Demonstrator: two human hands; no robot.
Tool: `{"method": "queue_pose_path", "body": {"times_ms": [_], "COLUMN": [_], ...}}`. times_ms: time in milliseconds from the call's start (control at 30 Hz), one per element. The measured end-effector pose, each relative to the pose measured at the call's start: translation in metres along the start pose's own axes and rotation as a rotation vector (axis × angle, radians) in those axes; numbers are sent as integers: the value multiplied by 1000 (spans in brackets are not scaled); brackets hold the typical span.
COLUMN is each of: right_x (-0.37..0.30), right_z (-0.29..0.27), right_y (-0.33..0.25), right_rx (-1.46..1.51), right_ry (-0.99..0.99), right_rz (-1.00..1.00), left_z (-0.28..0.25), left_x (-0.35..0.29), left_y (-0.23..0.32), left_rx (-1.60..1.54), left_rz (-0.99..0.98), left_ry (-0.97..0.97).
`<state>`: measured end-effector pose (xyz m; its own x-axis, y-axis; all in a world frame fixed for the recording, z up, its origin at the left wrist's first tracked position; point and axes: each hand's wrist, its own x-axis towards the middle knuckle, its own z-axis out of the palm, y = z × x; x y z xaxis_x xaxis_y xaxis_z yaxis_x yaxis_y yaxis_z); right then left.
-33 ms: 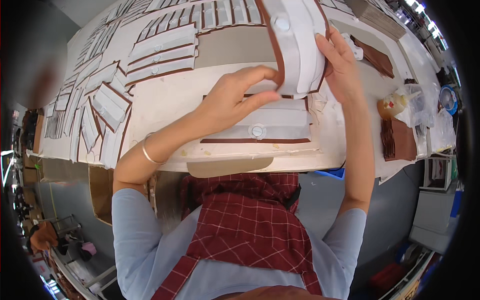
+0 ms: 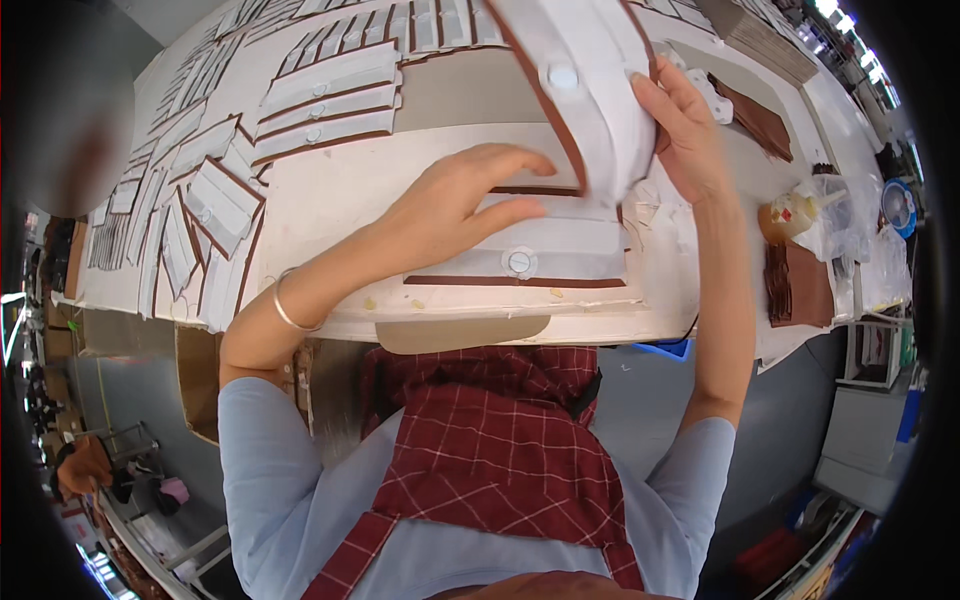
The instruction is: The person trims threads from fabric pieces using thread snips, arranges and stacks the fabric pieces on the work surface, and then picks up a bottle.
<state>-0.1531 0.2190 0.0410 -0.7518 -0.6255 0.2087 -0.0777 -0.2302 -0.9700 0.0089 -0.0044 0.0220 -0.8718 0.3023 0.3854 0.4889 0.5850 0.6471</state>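
Observation:
My right hand (image 2: 690, 130) pinches the right edge of a white panel with brown edging (image 2: 600, 90) and a round pale disc on it. The panel is raised over the table, bent, and its top runs out of view. To its left, my left hand (image 2: 470, 200) is held with thumb and fingers apart, empty, just short of the panel's brown edge. Below them another white panel (image 2: 450, 268) lies flat at the table's front, with a brown strip along its near side and a round disc in its middle.
More brown-edged white panels (image 2: 330, 100) lie in rows and loose piles at the left and far side. At right are brown pieces (image 2: 797, 283), a bottle of amber liquid (image 2: 785, 217), clear plastic bags (image 2: 845, 215) and a stack of grey-brown boards (image 2: 765, 40). The white table (image 2: 330, 200) has a curved front cut-out.
My left hand has come away from the brown edge of the raised panel. The panel's upper part has tilted to the left, while my right hand keeps its grip.

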Motion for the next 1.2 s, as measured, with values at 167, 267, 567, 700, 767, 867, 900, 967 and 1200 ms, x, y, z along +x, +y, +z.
{"method": "queue_pose_path", "body": {"times_ms": [167,267,567,700,767,867,900,967,1200], "right_x": [36,65,84,84,83,82,81,78,59], "right_z": [-1,9,31,32,29,19,17,19,3], "right_y": [5,19,46,47,50,59,57,48,24], "right_rx": [-419,-589,-633,-624,-594,-730,-732,-722,-1007], "right_ry": [-481,-592,-634,-636,-605,-623,-632,-579,-384], "right_rz": [231,320,382,437,518,408,402,438,136], "left_z": [0,2,-26,-23,-19,-12,-8,-4,-3], "left_x": [-73,-86,-99,-101,-101,-101,-98,-96,-97], "left_y": [-28,-25,-30,-35,-37,-39,-39,-40,-38], "left_rx": [440,293,280,249,208,320,321,329,357], "left_rz": [-112,-250,-438,-344,-331,-284,-267,-258,-225], "left_ry": [-82,-73,304,177,114,57,45,42,23]}}
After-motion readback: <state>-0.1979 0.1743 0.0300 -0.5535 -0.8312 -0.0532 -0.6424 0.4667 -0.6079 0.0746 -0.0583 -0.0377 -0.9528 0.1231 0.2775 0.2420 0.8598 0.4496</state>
